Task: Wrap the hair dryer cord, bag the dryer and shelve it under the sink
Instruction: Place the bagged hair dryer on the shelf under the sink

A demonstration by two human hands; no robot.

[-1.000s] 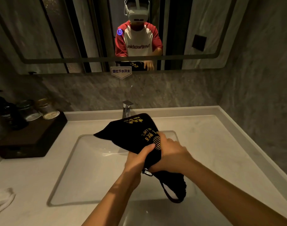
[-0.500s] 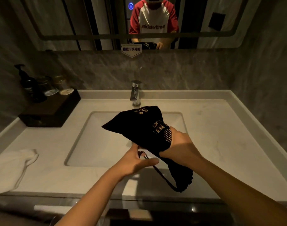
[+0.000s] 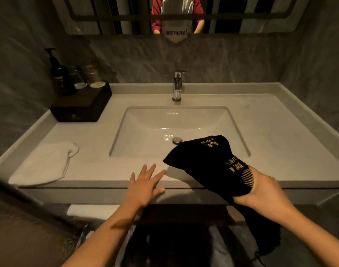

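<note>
A black cloth bag with gold lettering [image 3: 209, 160] bulges with something inside; the hair dryer itself is hidden. My right hand [image 3: 261, 191] grips the bag at its neck, holding it tilted over the counter's front edge at the right. The bag's loose mouth and drawstring hang down below my wrist [image 3: 268, 241]. My left hand [image 3: 145, 184] is spread open, fingers apart, over the counter's front edge [image 3: 107, 185], holding nothing. Below the counter is a dark shelf opening [image 3: 184, 214].
The white sink basin [image 3: 145, 120] and chrome faucet [image 3: 178, 85] lie ahead. A folded white towel [image 3: 45, 162] rests on the counter at left. A dark tray [image 3: 81, 105] with a pump bottle and jars stands at back left. A white towel [image 3: 91, 211] lies under the counter.
My left hand let go of the bag and spread open by the counter edge. The right hand carried the bag right and lower. The view pulled back and tilted down, showing the space under the counter.
</note>
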